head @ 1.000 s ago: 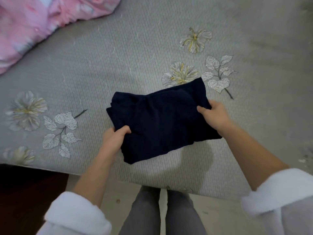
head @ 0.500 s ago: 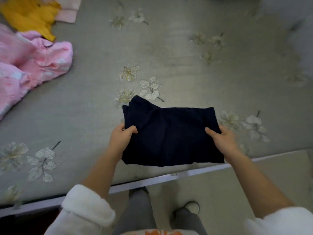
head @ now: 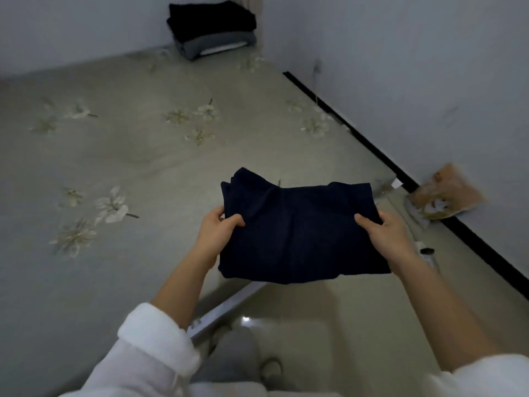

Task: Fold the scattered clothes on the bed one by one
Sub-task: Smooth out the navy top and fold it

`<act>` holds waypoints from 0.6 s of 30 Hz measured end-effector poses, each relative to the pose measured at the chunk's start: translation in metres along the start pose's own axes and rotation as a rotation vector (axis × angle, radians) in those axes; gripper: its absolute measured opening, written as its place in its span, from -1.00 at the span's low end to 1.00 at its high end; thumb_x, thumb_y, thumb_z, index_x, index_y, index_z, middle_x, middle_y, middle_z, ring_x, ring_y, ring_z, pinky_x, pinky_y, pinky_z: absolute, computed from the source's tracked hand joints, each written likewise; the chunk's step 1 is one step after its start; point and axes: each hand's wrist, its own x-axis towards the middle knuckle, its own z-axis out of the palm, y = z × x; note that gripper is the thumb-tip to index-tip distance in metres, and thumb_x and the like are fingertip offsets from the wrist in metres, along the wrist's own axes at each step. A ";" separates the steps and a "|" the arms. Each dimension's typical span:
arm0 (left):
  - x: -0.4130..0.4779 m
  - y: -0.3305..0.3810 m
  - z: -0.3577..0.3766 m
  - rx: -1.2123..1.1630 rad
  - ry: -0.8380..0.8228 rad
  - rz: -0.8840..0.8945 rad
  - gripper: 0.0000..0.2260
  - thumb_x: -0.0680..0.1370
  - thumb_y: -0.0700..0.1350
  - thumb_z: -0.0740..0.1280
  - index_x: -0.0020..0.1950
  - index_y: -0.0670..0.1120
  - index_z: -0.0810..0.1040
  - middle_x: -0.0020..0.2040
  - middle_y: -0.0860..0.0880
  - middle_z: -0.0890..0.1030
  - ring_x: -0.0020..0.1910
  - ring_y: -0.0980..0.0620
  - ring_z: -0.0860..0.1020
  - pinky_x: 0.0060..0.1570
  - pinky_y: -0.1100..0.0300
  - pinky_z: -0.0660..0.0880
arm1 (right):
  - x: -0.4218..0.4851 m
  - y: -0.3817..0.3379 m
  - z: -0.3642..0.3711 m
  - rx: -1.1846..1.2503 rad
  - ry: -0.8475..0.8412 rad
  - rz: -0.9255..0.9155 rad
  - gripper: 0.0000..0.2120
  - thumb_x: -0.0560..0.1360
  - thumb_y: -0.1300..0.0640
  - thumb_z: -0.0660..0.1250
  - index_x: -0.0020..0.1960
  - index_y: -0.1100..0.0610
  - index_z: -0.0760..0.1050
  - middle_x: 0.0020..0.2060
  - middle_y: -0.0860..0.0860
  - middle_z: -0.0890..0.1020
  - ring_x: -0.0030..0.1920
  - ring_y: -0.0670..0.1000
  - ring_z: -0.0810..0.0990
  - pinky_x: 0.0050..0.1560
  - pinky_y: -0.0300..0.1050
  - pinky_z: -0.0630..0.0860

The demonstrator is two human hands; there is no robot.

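Left hand [head: 217,233]: thumb on top, fingers curled under left edge of folded navy garment [head: 300,230], firm grip. Right hand [head: 385,234]: thumb over right edge, fingers beneath, gripping likewise. Both forearms extended forward, white sleeves [head: 151,348] pushed back. Garment held flat in air, above corner of bed [head: 128,173] (partly over floor [head: 329,310]). Stack of folded clothes [head: 211,28] at far corner of bed, against wall [head: 415,67]. Brown packet [head: 446,196] on floor beside black skirting. Nothing between garment and stack.
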 end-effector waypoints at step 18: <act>0.216 0.168 0.324 0.175 -0.163 0.104 -0.69 0.48 -0.23 0.37 0.20 -0.06 0.51 -0.10 -0.13 0.65 -0.18 -0.09 0.64 -0.26 0.12 0.52 | 0.294 -0.011 -0.227 0.299 0.114 0.191 -0.80 0.49 0.23 0.36 0.07 0.02 0.59 -0.08 -0.01 0.68 -0.06 0.07 0.65 -0.04 0.03 0.60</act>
